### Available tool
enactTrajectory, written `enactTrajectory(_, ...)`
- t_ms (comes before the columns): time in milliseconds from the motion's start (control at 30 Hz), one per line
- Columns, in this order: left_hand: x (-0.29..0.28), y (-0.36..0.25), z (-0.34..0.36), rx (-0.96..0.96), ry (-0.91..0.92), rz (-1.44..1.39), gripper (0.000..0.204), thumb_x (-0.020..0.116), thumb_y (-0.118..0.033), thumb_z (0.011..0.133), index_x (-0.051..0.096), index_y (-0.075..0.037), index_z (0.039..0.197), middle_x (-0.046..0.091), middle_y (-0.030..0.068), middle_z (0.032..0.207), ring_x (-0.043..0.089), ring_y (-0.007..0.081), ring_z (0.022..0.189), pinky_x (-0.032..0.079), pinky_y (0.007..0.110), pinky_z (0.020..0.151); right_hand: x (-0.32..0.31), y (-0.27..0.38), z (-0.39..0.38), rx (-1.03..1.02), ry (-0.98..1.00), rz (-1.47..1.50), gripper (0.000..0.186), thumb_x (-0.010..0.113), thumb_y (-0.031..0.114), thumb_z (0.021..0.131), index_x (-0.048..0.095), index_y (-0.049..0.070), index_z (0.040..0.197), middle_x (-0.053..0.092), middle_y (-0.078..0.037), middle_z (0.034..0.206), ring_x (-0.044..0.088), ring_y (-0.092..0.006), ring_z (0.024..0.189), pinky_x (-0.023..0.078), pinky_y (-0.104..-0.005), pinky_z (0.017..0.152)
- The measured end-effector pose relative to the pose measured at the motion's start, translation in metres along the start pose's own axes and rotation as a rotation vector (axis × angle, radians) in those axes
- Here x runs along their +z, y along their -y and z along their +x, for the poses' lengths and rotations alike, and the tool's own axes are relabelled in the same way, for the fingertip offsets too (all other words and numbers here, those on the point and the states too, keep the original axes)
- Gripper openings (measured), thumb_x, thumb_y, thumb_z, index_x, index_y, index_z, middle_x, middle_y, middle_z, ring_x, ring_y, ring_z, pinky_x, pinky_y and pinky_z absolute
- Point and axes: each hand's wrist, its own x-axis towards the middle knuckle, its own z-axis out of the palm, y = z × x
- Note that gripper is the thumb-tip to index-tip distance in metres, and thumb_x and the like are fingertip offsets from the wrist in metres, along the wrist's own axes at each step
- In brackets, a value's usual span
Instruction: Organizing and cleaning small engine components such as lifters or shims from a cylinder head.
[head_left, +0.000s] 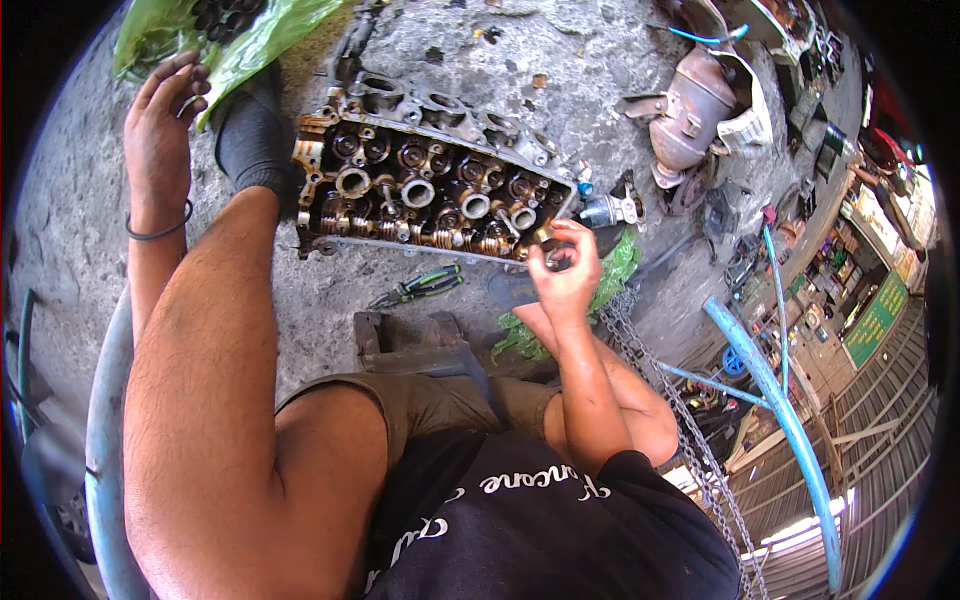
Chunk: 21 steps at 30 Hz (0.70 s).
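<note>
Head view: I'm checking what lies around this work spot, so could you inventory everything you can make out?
cylinder head: one, grey metal, oily brown inside, centre
pliers: one, black and green, below cylinder head
plastic bag: one, green, upper left
round parts: several, dark, on bag
plastic scrap: at least one, green, beside right hand
catalytic converter: one, rusty brown, upper right
chain: at least one, grey, lower right
thick pipe: one, blue, right
board: one, green, far right
small clutter: uncountable, mixed, far right
shirt: one, black, bottom
shorts: one pair, olive, lower centre
wristband: one, black, left wrist
legs: two, bare, lower half
left hand: one, bare, by bag
right hand: one, bare, at cylinder head's lower right corner
</note>
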Motion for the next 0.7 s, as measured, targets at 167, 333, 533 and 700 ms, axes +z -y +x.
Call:
enactTrajectory(167,-0.003,-0.009,-0.007,0.023,-0.021,-0.002,0.025,0.053,-0.011,0.097,0.065,0.000,0.116,0.069,0.0061,0.097,0.062,0.0110,0.087,0.047,0.024,0.077,0.010,0.076,0.049,-0.049,0.126,-0.061,0.026,0.075,0.004,0.069,0.063,0.004,0.093,0.068,-0.005,0.089,0.062,-0.0147,0.071,0.050,-0.0291,0.063)
enactTrajectory(333,-0.001,-0.013,-0.009,0.003,-0.035,-0.043,0.024,0.053,-0.011,0.096,0.064,0.000,0.115,0.069,0.0046,0.096,0.062,0.0099,0.086,0.047,0.022,0.075,0.069,0.127,0.091,-0.723,0.164,-0.276,0.027,0.075,0.022,0.068,0.067,0.009,0.090,0.058,-0.004,0.078,0.057,-0.0248,0.076,0.048,-0.0383,0.068)
enactTrajectory(533,-0.014,-0.011,-0.010,-0.009,-0.060,-0.099,0.023,0.053,-0.010,0.096,0.065,0.000,0.113,0.068,0.0051,0.096,0.062,0.0100,0.085,0.047,0.022,0.075,0.122,0.156,0.097,-0.858,0.295,-0.371,0.022,0.071,0.019,0.068,0.059,0.009,0.083,0.059,-0.005,0.075,0.057,-0.0239,0.076,0.044,-0.0389,0.067)
enactTrajectory(700,-0.019,-0.017,-0.014,0.000,-0.091,-0.073,0.022,0.053,-0.010,0.096,0.065,0.000,0.112,0.068,0.0051,0.096,0.061,0.0100,0.083,0.047,0.022,0.074,0.128,0.157,0.099,-0.860,0.308,-0.415,0.023,0.072,0.021,0.069,0.059,0.009,0.083,0.059,-0.005,0.075,0.057,-0.0240,0.078,0.044,-0.0397,0.068)
